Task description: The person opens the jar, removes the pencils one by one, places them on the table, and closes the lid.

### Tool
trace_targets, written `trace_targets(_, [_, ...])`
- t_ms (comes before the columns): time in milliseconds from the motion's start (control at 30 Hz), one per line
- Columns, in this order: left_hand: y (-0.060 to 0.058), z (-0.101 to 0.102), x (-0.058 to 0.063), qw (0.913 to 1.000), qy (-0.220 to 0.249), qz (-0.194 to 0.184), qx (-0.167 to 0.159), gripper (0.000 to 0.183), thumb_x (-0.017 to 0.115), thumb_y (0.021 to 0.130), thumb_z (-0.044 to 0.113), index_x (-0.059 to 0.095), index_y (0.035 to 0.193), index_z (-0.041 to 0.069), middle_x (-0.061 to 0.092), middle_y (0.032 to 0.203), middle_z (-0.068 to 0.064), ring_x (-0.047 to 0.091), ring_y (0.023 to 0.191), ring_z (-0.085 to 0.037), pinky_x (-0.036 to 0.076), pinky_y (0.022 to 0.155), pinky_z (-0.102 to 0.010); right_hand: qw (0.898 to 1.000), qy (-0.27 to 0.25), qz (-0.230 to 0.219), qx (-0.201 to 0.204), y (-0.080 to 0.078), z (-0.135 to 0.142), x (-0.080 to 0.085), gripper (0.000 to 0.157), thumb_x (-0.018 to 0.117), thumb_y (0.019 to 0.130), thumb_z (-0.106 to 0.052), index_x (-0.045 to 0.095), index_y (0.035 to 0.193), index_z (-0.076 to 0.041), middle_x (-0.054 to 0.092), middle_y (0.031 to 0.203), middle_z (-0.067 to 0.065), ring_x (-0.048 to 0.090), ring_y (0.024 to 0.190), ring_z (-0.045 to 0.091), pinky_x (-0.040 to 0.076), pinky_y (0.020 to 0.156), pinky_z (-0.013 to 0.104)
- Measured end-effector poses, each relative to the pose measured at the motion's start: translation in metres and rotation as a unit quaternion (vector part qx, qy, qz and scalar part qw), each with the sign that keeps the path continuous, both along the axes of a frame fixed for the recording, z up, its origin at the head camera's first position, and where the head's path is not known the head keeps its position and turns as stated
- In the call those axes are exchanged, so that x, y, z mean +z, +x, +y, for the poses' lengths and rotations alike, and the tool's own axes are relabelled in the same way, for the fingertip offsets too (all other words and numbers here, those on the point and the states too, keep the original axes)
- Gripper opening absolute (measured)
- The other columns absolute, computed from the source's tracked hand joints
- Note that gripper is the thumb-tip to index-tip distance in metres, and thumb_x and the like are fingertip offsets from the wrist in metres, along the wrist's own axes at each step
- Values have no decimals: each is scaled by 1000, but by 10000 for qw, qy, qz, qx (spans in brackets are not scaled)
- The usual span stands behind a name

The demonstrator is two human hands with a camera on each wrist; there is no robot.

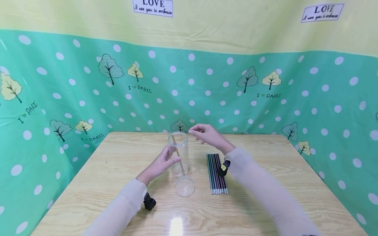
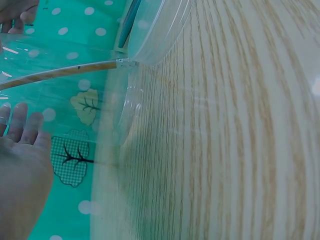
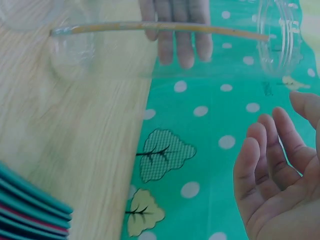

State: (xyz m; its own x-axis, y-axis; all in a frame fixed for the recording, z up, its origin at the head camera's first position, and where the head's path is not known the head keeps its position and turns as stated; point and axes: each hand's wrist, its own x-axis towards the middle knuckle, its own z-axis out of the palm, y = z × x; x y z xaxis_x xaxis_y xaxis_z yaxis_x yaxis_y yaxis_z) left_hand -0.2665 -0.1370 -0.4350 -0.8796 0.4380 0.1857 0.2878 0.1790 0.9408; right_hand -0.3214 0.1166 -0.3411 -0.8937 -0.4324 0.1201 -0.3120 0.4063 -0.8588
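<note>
A clear plastic jar (image 1: 184, 154) stands upright on the table with its top uncovered. One yellow-brown pencil (image 3: 165, 26) leans inside it, its silver-banded end at the bottom. My left hand (image 1: 160, 164) holds the jar from the left side, the fingers behind the wall and the thumb in front. Beside the rim, on the right, hovers my right hand (image 1: 208, 136); nothing is between its loosely bent fingers (image 3: 272, 145). A round clear lid (image 1: 185, 186) lies flat just in front of the jar. Several dark striped pencils (image 1: 217, 173) lie in a row under my right forearm.
The wooden table (image 1: 97, 196) carries these things. Behind it and at both sides hangs a green and yellow curtain (image 1: 192, 82) with dots and trees. Black wrist cameras sit on the left wrist (image 1: 149, 201) and the right wrist (image 1: 223, 167).
</note>
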Motion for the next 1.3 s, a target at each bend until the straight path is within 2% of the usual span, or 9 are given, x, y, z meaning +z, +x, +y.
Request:
trace_targets(33, [0,0,0,10000,5,-13,7,68,61,102,27,22,157,17,29,159,-17,22,149,-31,13,121,-51,10000,13,51,32,0,-3,1,41,66,95,-48,69,121,-16,67,107,6,63,96,28,56,81,51])
trace_targets(133, [-1,0,-1,10000,-20,-64,34,70,62,102,29,21,157,19,30,159,-16,22,149,-30,13,121,-50,9998,66,163,103,1,-11,7,41,68,94,-46,70,123,-17,59,136,9,62,96,24,56,83,49])
trace_targets(233, [-1,0,-2,9999,-15,-120,35,70,62,101,31,21,157,20,29,160,-16,22,149,-30,14,120,-50,9986,259,433,162,0,-20,10,41,69,94,-44,71,123,-17,56,140,5,62,98,23,55,82,40])
trace_targets(267, [-1,0,-2,9999,-13,-138,30,70,62,101,31,21,157,21,28,160,-16,21,149,-31,15,120,-51,9981,311,502,187,0,-23,11,41,70,94,-43,70,124,-16,56,140,4,62,98,24,55,82,38])
trace_targets(400, [-1,-1,-2,9998,-5,-199,-3,71,62,102,31,20,157,19,26,160,-18,18,150,-33,15,120,-53,9954,532,744,270,-1,-33,13,43,73,92,-42,71,123,-13,61,112,-3,58,97,26,53,79,35])
trace_targets(667, [-1,-1,0,9996,6,-288,-6,71,61,102,29,18,158,17,25,161,-17,18,150,-33,15,120,-54,9933,758,846,210,-2,-46,14,34,77,88,-42,75,115,-20,61,110,-4,49,99,18,48,80,36])
trace_targets(833, [-1,0,-1,9996,-23,-279,12,72,61,102,30,19,158,15,26,161,-17,18,150,-33,16,120,-53,9938,810,739,185,-1,-49,17,30,78,87,-41,76,112,-24,61,115,-5,49,109,17,47,87,40])
trace_targets(1033, [1,0,0,9995,-136,-289,57,71,61,102,33,20,157,15,27,160,-16,20,150,-32,17,120,-52,9944,859,580,225,0,-51,20,30,79,87,-40,76,112,-24,58,121,-1,48,120,24,46,94,47])
trace_targets(1300, [1,0,1,9994,-192,-256,103,65,60,102,31,24,154,17,28,160,-17,21,149,-32,18,120,-51,9911,1022,761,373,0,-55,23,35,78,88,-38,74,117,-20,67,117,-9,49,121,21,45,97,47])
